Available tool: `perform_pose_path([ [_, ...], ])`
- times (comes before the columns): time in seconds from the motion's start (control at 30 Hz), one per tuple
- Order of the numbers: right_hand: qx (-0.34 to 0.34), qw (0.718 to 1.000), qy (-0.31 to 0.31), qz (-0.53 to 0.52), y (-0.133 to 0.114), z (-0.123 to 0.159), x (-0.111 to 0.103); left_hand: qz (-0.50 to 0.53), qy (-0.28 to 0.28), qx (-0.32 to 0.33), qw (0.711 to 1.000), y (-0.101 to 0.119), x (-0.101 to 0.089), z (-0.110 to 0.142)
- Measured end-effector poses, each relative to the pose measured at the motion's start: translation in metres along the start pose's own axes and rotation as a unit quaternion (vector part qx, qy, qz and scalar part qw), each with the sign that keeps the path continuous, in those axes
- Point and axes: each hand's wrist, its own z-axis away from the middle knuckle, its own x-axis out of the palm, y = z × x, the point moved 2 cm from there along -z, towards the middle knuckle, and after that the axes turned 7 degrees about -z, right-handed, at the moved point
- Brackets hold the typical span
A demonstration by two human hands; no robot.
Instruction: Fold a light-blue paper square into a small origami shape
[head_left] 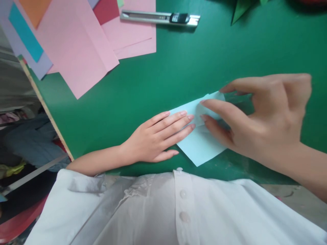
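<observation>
A light blue sheet of paper (201, 146) lies slanted on the green table near its front edge, with a folded strip along its far side. My left hand (163, 132) rests flat on the left part of the paper, fingers stretched out. Over the paper's right part is my right hand (265, 112), its thumb and fingers curved and apart. Some of its fingertips touch or hover just above the folded strip; I cannot tell which. The right hand hides the paper's right end.
A silver utility knife (159, 17) lies at the back, partly on pink paper (89, 51). Blue, orange and red pieces of paper are at the back left. A green leaf-like piece (241, 10) is at the far right. The table's left edge (48, 112) is near my left arm.
</observation>
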Motion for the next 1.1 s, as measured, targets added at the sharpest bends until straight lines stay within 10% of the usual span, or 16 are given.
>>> perform_pose_path([
  [0.5,0.110,0.991,-0.070,0.004,-0.010,0.006,0.007,0.001,-0.004,0.006,1.000,-0.002,-0.001,0.000],
  [1.1,0.174,0.976,-0.102,-0.080,0.048,0.020,-0.009,0.030,0.050,0.028,0.998,-0.003,-0.004,0.002],
])
